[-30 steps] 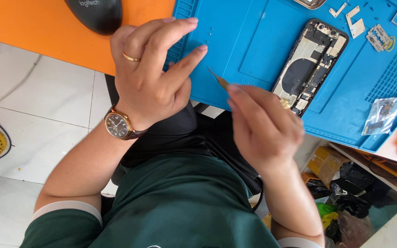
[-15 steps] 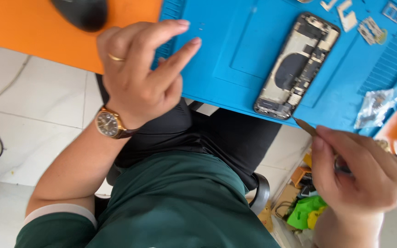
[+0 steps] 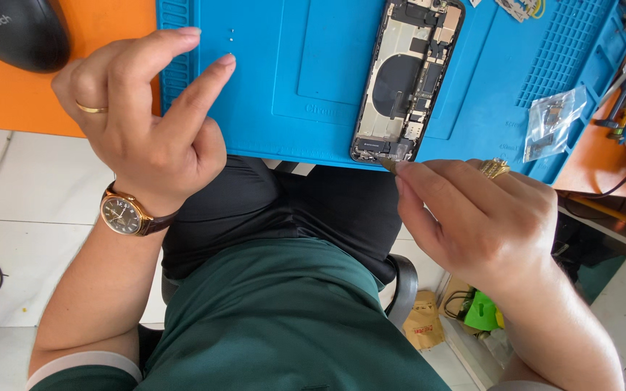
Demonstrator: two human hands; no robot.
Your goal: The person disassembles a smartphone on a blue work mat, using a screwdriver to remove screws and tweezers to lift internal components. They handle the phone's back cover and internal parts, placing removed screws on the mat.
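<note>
Opened phone (image 3: pixel 409 76) on blue mat (image 3: pixel 306 65), orange desk (image 3: pixel 103 43), right fingers (image 3: pixel 418 190) pinching tweezers (image 3: pixel 387 165), left fingers (image 3: pixel 204 90) spread

Opened smartphone (image 3: pixel 409 80), back cover removed, lying flat on a blue repair mat (image 3: pixel 306 72) with its long axis slightly tilted and its lower end at the mat's near edge. A dark frame encloses a dark round coil, metal shields and small connectors. Thin metal tool tip (image 3: pixel 387 165), brass-coloured, pinched in the right hand (image 3: pixel 472 217), sits just beside the phone's lower end.
</note>
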